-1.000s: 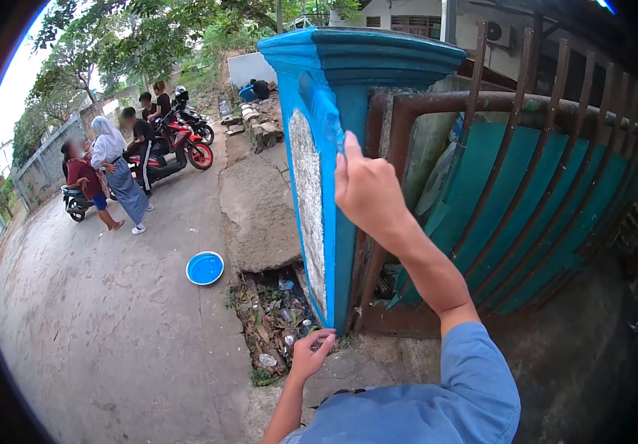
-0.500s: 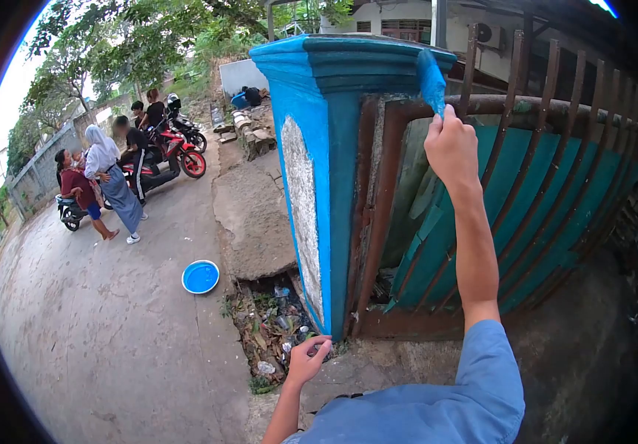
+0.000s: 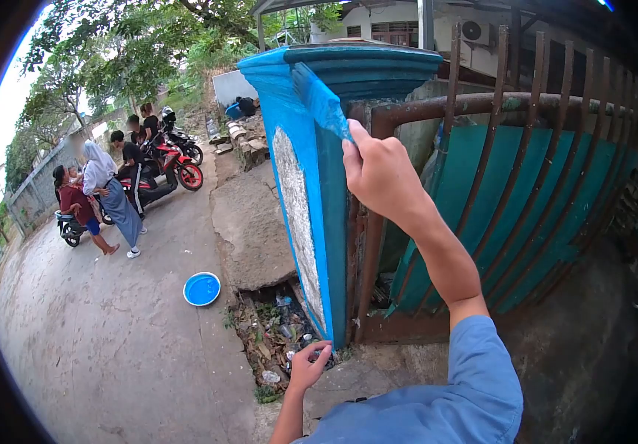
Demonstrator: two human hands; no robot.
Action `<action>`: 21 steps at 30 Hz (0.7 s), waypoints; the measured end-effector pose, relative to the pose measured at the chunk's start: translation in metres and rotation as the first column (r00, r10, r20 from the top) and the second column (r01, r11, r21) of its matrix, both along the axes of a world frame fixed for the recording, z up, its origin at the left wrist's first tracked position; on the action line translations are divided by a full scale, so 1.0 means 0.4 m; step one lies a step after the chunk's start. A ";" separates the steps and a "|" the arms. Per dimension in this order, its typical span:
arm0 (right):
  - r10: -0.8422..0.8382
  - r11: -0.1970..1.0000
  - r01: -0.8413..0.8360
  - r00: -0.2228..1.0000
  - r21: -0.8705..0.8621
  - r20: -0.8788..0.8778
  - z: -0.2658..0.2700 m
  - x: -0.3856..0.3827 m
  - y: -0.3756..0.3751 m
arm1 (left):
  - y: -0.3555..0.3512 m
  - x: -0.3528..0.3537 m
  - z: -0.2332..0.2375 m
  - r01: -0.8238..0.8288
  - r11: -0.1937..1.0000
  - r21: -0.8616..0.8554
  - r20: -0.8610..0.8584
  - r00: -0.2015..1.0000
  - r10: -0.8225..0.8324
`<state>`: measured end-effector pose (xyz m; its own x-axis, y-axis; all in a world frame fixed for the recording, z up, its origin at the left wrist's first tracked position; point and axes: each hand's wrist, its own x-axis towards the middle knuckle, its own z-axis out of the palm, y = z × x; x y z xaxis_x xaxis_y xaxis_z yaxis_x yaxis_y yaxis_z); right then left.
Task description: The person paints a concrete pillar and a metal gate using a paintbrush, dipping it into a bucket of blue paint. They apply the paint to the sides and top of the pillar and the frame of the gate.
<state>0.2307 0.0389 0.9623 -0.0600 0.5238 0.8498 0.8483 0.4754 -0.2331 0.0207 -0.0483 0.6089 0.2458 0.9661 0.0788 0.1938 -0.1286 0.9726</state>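
My right hand [image 3: 384, 169] is closed round the handle of a paintbrush [image 3: 322, 103] coated in blue paint. The bristles meet the upper left corner of the gate pillar [image 3: 340, 222], just beneath its moulded cap [image 3: 363, 62]. Blue paint covers the pillar, brighter on the left side than on the front. A rough grey-white panel [image 3: 298, 203] is set in its left face. Down by the pillar's foot, my left hand [image 3: 309, 366] is empty, its fingers loosely bent and apart from the thumb. A basin of blue paint [image 3: 201, 288] rests on the pavement to the left.
A brown metal gate [image 3: 493, 148] with green sheeting [image 3: 534, 214] adjoins the pillar on the right. Litter and leaves fill a ditch [image 3: 278, 333] beside its base. Several people stand by motorbikes [image 3: 163, 174] up the lane.
My right hand has brought the brush leftward across the pillar, from the right end of the cap to its left corner. My left hand stays low, its thumb and fingers further apart. The view shifted slightly.
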 end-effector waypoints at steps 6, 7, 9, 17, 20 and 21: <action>-0.100 0.993 0.097 0.994 0.066 0.048 0.028 0.093 0.048 | 0.005 0.004 0.003 0.012 0.999 -0.042 0.023 1.000 -0.011; -0.153 0.987 0.151 0.988 0.048 0.037 0.031 0.120 0.058 | 0.006 0.005 0.005 0.013 0.999 -0.053 0.041 0.999 -0.011; -0.209 0.978 0.208 0.977 0.034 0.029 0.041 0.165 0.069 | 0.014 0.008 -0.005 0.014 1.000 -0.028 0.045 0.999 -0.012; -0.523 0.843 0.521 0.852 -0.135 0.026 0.099 0.239 0.059 | 0.012 0.019 0.003 0.045 0.998 0.044 0.001 0.999 -0.045; -0.607 0.768 0.608 0.791 -0.203 0.074 0.135 0.217 0.022 | -0.004 0.011 0.003 0.057 0.997 0.051 0.010 0.998 -0.057; -0.643 0.727 0.647 0.759 -0.231 0.103 0.146 0.213 0.016 | -0.006 0.008 -0.002 0.047 0.998 0.048 0.032 0.998 -0.048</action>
